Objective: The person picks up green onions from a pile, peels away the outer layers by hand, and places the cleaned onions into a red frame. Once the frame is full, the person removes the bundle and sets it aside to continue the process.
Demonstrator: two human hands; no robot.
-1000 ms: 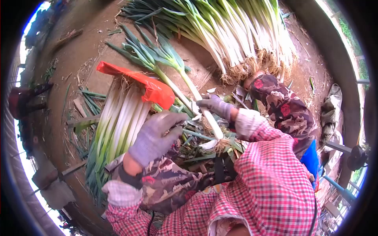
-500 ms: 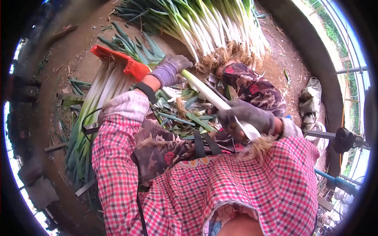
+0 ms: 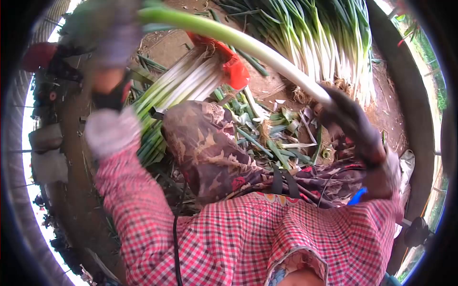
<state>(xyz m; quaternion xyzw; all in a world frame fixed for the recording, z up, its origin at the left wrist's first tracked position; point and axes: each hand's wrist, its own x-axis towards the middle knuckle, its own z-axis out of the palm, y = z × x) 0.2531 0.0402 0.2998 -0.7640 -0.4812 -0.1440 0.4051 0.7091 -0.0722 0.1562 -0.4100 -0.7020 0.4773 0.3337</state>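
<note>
A single long leek (image 3: 248, 43) is raised in an arc across the upper view, its green part at the left and its white end at the right. My left hand (image 3: 117, 35), gloved and blurred by motion, is at the green part, closed on it; its separate fingers cannot be made out. At the white end, my right hand (image 3: 350, 119) in a dark glove is closed around the stalk. The root end is hidden by that hand.
A leek bundle (image 3: 186, 78) with a red wrap (image 3: 234, 71) lies beyond my knee (image 3: 195, 138). More leeks (image 3: 319, 43) are heaped at the upper right. Leaf scraps (image 3: 276, 138) litter the ground between my legs. A low concrete wall (image 3: 415, 90) curves along the right.
Both hands have risen and moved apart, my left hand to the upper left and my right hand up and right. The leek is lifted away from my lap, and the view has shifted.
</note>
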